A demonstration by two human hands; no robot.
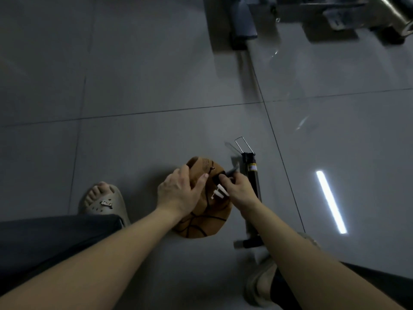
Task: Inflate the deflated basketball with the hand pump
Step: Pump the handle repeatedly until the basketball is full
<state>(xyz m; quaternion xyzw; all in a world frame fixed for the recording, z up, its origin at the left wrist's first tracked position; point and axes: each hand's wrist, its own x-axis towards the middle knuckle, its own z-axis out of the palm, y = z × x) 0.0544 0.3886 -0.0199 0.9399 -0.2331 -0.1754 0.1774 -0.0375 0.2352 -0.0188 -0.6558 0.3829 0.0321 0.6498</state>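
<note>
Left hand [178,191]: laid flat on deflated basketball [201,227], fingers straight. Right hand [239,189]: pinching dark hose end [232,173] over the ball. Hand pump [253,175]: on floor [134,86] beside ball.

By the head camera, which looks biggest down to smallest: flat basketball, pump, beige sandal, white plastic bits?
1. basketball
2. beige sandal
3. white plastic bits
Unranked: pump, longest but thin, partly hidden by the right arm.
</note>
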